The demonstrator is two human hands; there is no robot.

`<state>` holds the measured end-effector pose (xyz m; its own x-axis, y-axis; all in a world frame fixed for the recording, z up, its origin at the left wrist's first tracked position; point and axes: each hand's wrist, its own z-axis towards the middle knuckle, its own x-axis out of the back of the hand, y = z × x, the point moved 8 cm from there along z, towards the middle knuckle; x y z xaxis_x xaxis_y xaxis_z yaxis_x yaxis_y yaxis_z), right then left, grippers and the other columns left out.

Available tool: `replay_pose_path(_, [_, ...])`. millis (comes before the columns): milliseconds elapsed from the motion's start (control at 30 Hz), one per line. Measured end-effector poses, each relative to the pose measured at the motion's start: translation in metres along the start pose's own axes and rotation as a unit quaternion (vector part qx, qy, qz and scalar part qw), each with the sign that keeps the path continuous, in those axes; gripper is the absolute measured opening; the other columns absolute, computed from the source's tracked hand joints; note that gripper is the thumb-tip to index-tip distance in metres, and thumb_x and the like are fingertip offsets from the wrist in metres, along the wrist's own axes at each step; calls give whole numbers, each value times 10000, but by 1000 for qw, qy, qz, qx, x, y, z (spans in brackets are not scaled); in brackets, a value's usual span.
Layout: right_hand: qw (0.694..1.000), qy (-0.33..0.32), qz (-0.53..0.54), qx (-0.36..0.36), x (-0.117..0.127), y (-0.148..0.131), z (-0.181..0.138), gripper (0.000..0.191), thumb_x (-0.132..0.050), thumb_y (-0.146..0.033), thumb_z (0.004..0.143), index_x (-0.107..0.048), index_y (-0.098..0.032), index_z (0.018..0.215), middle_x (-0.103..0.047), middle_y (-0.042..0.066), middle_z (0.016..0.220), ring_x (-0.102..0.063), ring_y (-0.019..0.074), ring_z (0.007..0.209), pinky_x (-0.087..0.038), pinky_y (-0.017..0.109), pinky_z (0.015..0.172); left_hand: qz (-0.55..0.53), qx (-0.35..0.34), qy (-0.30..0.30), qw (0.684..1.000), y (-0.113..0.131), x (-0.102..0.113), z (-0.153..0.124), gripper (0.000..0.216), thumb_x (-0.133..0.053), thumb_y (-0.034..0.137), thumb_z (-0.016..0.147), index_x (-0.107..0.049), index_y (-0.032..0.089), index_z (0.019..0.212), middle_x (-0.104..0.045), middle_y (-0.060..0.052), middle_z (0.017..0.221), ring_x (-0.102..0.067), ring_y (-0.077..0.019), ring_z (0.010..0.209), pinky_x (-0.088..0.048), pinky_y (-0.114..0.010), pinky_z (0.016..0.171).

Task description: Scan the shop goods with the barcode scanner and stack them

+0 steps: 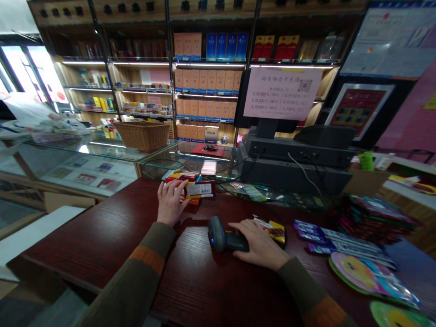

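My left hand (171,201) rests on a dark red box (200,189) that lies on top of other small packs at the far edge of the dark wooden counter (112,236); its fingers curl over the box's left end. My right hand (259,245) lies over the handle of a grey barcode scanner (220,237) on the counter, fingers wrapped on it. A yellow and red snack packet (276,230) lies just beyond the right hand.
A black till with its screen and a pink paper notice (282,93) stands behind the counter. Purple packets (327,236) and round colourful packs (368,274) lie at the right. A wicker basket (143,135) sits on the glass showcase at the left. Shelves of boxes fill the back.
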<state>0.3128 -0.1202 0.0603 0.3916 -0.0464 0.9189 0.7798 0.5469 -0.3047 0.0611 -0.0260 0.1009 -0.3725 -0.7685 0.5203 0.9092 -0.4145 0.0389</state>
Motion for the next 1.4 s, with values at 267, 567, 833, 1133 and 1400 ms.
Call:
replay_pose_path(267, [998, 53, -15, 28, -1, -8, 1, 526, -626, -175, 725, -573, -206, 1248, -667, 78, 1072, -583, 265, 1018, -394, 441, 983, -8, 0, 2, 1000, 1, -2, -2, 628, -710, 291, 804, -520, 265, 1402, -609, -114, 1291, -500, -305, 1265, -226, -533, 1192])
replay_pose_path(567, [992, 123, -20, 33, 17, -13, 3, 466, -652, -194, 755, -562, -194, 1212, -675, 99, 1109, -597, 279, 1054, -349, 517, 1070, 4, -14, 6, 1000, 8, -3, -2, 612, -714, 305, 807, -539, 258, 1392, -599, -126, 1283, -497, -308, 1267, -212, -545, 1200])
replay_pose_path(833, [988, 147, -9, 39, 22, -21, 8, 465, -678, -209, 749, -562, -212, 1199, -684, 91, 1072, -630, 271, 1018, -358, 538, 1080, 11, -4, 17, 1000, 9, -3, -4, 633, -731, 291, 799, -529, 279, 1399, -504, -142, 1393, -437, -323, 1337, -199, -568, 1210])
replay_pose_path(1133, [988, 147, 2, 49, 24, -26, 13, 405, -685, -223, 765, -582, -221, 1157, -694, 76, 1041, -633, 260, 1002, -331, 548, 1099, 9, 1, 35, 999, 9, -3, -5, 615, -742, 344, 804, -543, 317, 1385, -425, -147, 1459, -373, -345, 1401, -142, -618, 1212])
replay_pose_path(1400, [988, 147, -4, 49, 24, -28, 13, 404, -685, -219, 757, -593, -219, 1150, -688, 70, 1025, -631, 258, 1002, -315, 545, 1114, -6, 3, 22, 1000, 9, -6, -5, 610, -741, 333, 798, -555, 308, 1379, -401, -157, 1483, -355, -369, 1410, -130, -654, 1195])
